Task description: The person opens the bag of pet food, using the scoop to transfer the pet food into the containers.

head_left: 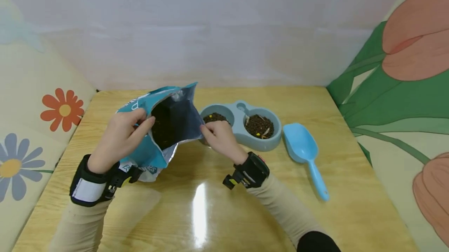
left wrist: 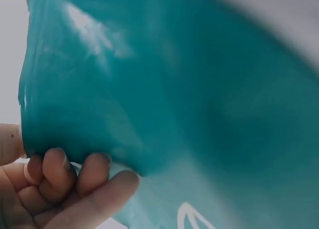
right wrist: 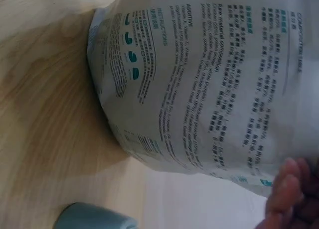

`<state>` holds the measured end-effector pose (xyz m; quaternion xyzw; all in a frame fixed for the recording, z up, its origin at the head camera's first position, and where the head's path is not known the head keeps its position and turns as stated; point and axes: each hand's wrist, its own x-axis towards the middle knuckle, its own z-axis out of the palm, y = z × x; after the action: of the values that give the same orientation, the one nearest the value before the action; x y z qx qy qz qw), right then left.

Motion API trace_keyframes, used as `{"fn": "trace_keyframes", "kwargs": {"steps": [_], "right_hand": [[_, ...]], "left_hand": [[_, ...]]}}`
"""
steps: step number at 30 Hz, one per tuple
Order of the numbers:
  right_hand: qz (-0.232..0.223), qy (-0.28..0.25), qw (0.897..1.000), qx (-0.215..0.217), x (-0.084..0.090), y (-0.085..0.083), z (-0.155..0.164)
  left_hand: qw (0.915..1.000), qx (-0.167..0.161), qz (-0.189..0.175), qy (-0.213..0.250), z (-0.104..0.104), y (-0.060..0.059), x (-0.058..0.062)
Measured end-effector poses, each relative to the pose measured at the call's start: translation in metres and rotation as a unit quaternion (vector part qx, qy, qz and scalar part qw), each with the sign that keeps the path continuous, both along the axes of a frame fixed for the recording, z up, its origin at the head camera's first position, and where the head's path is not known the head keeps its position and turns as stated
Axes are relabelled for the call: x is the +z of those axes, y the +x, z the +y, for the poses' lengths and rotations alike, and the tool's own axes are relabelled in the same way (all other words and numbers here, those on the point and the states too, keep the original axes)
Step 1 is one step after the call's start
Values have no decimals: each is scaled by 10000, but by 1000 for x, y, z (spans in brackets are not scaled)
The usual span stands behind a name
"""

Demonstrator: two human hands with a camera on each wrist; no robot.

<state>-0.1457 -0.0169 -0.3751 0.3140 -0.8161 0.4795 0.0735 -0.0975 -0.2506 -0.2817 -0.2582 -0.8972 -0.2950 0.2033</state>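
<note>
A teal-and-white pet food bag (head_left: 149, 154) stands tilted with its mouth held wide; dark kibble (head_left: 161, 127) shows inside its silvery lining. My left hand (head_left: 121, 135) pinches the left rim, its fingers curled over the teal edge in the left wrist view. At the opposite corner of the mouth, my right hand (head_left: 221, 137) pinches the rim between thumb and fingers. The bag's printed white back panel (right wrist: 199, 89) fills much of the right wrist view. Beyond the right hand sits a grey-blue double pet bowl (head_left: 240, 125), with brown kibble (head_left: 258, 124) in both wells.
A light blue scoop (head_left: 302, 144) lies right of the bowl, handle toward the front. Everything rests on a wooden table (head_left: 168, 220). A pale wall (head_left: 210, 41) rises behind, with flower-printed panels (head_left: 386, 107) at both sides.
</note>
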Motion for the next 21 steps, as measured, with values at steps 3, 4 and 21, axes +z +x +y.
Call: {"fn": "trace_keyframes", "kwargs": {"steps": [3, 4, 21], "right_hand": [[141, -506, 9985, 121, -16, -14, -8], [179, -643, 9977, 152, -15, -16, -11], [281, -1491, 9884, 101, 70, -20, -50]], "left_hand": [[9998, 35, 95, 154, -4, -1, 3], [9996, 54, 101, 268, -5, -1, 4], [9969, 609, -229, 432, -25, 1, 31]]}}
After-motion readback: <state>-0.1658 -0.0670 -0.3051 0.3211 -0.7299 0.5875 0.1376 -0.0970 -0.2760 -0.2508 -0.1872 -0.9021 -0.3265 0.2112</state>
